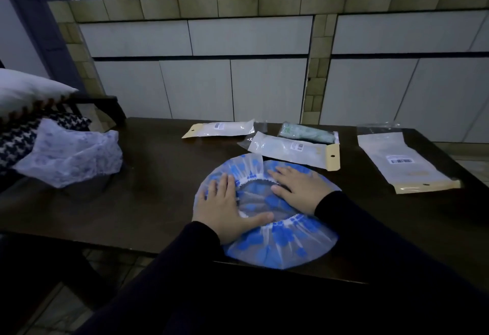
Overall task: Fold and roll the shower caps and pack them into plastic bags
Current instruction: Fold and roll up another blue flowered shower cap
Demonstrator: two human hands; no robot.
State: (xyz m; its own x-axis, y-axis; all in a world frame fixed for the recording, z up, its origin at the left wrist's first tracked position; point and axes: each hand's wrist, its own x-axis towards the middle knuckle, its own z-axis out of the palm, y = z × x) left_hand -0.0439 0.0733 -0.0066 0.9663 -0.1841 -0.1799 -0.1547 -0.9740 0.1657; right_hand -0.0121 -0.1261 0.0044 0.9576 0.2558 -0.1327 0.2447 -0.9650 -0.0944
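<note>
Blue-patterned shower cap (277, 242) spread flat at near edge of desk (158, 175), slightly overhanging. Left hand (225, 207) and right hand (299, 189) pressing on it, fingers straight, gripping nothing; likely smoothing air out ahead of folding. Filled plastic bags (291, 149) toward far edge, clear of working area. Pale cap (71, 154) waiting off left edge.

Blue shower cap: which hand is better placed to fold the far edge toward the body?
Right, probably. The right hand lies flat on the blue shower cap with its fingers beside the raised far flap. The left hand presses the near-left side, anchoring it.
</note>
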